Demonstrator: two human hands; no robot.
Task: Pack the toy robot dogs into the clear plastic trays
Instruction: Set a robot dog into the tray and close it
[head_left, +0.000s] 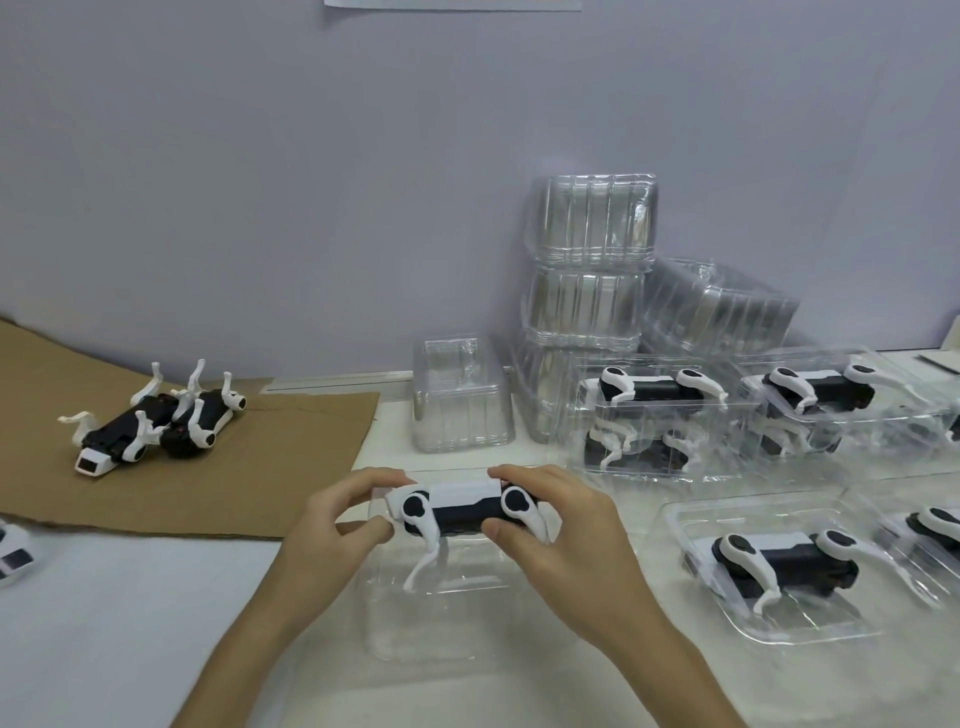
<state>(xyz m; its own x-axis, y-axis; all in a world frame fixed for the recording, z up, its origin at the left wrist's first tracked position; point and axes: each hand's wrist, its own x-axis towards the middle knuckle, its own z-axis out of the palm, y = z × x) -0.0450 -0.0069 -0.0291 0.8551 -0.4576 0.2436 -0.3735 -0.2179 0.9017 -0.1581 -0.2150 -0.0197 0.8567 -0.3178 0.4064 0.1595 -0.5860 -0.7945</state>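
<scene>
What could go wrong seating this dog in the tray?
1. The toy robot dog, gripped by the left hand and right hand, has a white leg hanging down; it may snag on the moulded floor of the clear tray instead of seating.
2. Neither hand holds that tray, so it could slide or tip under pressing.
3. The tilted empty trays behind might topple if bumped.

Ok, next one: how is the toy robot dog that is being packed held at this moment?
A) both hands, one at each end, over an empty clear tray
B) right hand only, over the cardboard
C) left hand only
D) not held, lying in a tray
A: the left hand and the right hand each hold one end of the toy robot dog, which is over the empty clear tray.
</scene>
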